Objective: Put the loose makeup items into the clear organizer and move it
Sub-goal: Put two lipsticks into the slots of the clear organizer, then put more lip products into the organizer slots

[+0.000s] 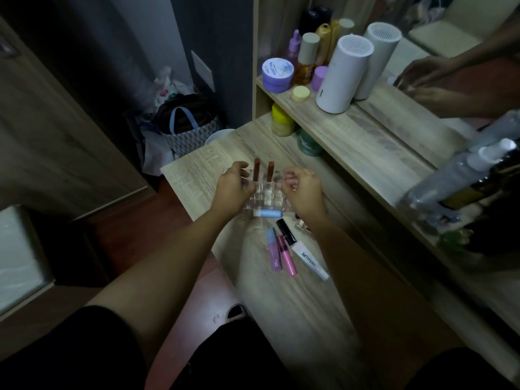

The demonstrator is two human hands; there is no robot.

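A clear organizer (266,197) stands on the wooden desk (295,299) with two brown lip tubes (263,171) upright in its back slots. My left hand (233,190) grips its left side and my right hand (302,192) grips its right side. A light blue tube (267,213) lies right at its near edge. Closer to me lie a purple tube with a blue cap (274,253), a pink tube (286,256) and a white tube with a black cap (305,253), side by side on the desk.
A raised shelf (351,130) on the right holds jars, bottles and a white cylinder (342,74), with a mirror behind. Clear bottles (461,178) stand at the right. A small metal clip (302,225) lies by my right wrist. Bags (183,128) sit on the floor past the desk's far end.
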